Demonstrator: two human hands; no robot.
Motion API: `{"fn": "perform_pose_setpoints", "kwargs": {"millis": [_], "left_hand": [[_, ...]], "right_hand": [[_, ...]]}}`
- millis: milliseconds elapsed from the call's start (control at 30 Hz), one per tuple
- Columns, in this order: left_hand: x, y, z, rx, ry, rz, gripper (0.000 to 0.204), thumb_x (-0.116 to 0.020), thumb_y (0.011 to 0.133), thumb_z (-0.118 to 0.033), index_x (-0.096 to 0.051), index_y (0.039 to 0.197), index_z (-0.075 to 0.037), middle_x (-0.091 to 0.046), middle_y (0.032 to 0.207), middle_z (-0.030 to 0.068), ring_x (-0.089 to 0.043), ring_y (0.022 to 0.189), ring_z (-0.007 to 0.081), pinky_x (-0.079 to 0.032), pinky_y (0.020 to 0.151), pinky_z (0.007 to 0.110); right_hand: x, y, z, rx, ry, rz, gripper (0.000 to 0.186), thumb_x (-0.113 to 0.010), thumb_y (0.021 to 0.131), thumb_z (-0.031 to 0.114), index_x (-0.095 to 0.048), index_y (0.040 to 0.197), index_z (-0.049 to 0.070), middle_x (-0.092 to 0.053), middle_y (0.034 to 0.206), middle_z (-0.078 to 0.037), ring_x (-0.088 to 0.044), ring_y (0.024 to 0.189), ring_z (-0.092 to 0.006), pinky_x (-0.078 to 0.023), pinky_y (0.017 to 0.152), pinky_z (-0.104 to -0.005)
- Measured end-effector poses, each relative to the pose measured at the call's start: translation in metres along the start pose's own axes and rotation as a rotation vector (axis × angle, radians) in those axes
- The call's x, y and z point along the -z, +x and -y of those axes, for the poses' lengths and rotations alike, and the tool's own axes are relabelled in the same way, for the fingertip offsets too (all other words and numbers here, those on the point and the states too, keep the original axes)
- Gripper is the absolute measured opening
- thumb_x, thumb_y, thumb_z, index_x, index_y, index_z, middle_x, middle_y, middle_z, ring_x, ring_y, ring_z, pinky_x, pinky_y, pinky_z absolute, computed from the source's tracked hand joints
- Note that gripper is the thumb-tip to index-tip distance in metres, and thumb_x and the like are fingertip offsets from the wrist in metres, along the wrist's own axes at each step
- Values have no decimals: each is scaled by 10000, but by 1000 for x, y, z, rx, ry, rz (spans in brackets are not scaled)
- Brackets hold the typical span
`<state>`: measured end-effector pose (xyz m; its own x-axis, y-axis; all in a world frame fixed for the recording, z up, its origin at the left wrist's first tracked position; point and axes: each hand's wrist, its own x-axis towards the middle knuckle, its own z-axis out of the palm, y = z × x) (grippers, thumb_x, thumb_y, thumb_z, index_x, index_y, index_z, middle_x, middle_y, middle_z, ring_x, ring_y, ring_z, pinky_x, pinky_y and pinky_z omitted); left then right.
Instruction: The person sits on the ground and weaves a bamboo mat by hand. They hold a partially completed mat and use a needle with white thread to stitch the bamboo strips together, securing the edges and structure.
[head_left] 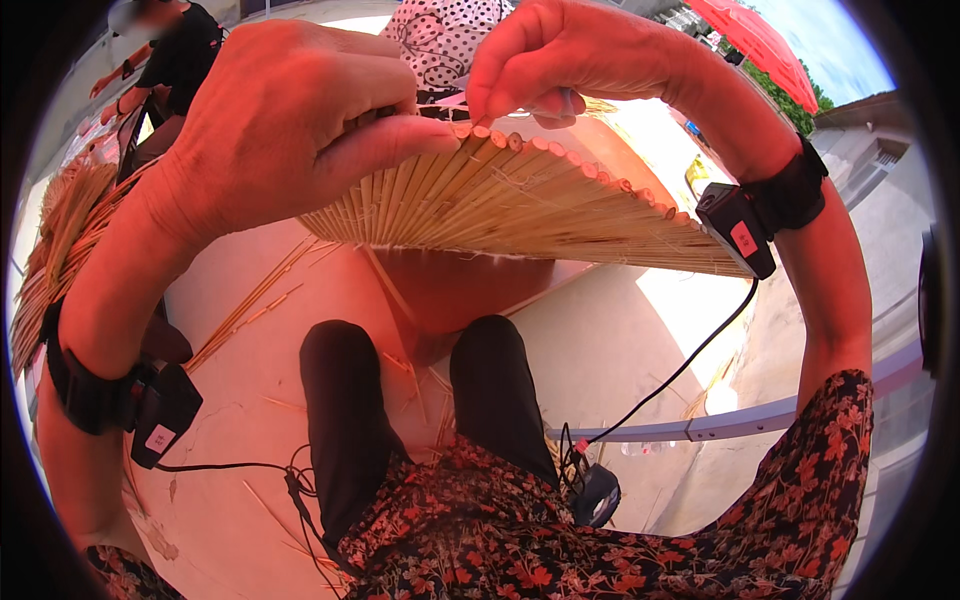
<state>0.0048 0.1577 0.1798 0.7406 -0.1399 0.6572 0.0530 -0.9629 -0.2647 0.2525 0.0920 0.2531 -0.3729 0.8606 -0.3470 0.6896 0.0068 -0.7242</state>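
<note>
A mat of pale reed stalks point(540, 215) is held up in front of me, its cut round ends lined along the upper edge. Thin white threads cross the stalks. My left hand point(300, 130) is closed on the mat's left part, fingers curled and thumb lying along the top edge. Just right of it, my right hand point(550, 65) is closed in a pinch above the stalk ends. Whatever lies between its fingertips is too small to make out.
Reed bundles point(65, 230) are heaped at the left, and loose stalks point(245, 310) lie on the floor. A person in black point(185, 50) and polka-dot clothing point(440, 40) appear beyond. A red umbrella point(755, 40) stands far right. Cables point(690, 370) run from my wrist devices.
</note>
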Motion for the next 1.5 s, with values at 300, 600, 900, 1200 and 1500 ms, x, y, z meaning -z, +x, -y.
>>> {"fn": "perform_pose_setpoints", "kwargs": {"millis": [300, 600, 900, 1200, 1500], "left_hand": [[4, 1, -8, -287, 45, -58, 441, -709, 801, -451, -634, 807, -16, -572, 728, 70, -578, 630, 284, -432, 536, 392], [53, 36, -15, -119, -214, 105, 313, -700, 891, -309, -663, 845, -1, -565, 688, 99, -583, 634, 305, -443, 569, 378], [46, 19, -6, -117, -255, 63, 281, -684, 912, -274, -680, 883, 6, -570, 701, 115, -557, 611, 320, -422, 566, 398], [49, 12, -3, -103, -322, 83, 317, -666, 932, -292, -668, 863, 17, -526, 676, 108, -535, 591, 297, -390, 549, 400], [44, 12, 1, -141, -360, 63, 327, -678, 923, -296, -667, 844, 21, -528, 675, 110, -547, 598, 293, -397, 556, 397]], "right_hand": [[-39, -16, 21, -48, -110, -16, 149, -680, 849, 90, -757, 947, 8, -488, 557, 35, -405, 468, -45, -304, 448, -229], [-9, -52, 43, -65, 48, -27, 195, -668, 921, 37, -741, 1091, -24, -637, 694, -21, -472, 534, -52, -355, 463, -209], [-18, -37, 38, 100, -47, -130, 112, -678, 854, 19, -754, 929, -18, -549, 549, -1, -429, 435, -41, -318, 412, -213], [-13, -19, 52, 60, -9, 85, 172, -682, 895, 35, -740, 1044, -27, -633, 671, -48, -518, 538, -80, -380, 467, -223], [-28, -23, 45, 197, -193, -114, 111, -670, 843, 9, -753, 911, -21, -590, 602, -9, -461, 454, -46, -327, 407, -219]]}}
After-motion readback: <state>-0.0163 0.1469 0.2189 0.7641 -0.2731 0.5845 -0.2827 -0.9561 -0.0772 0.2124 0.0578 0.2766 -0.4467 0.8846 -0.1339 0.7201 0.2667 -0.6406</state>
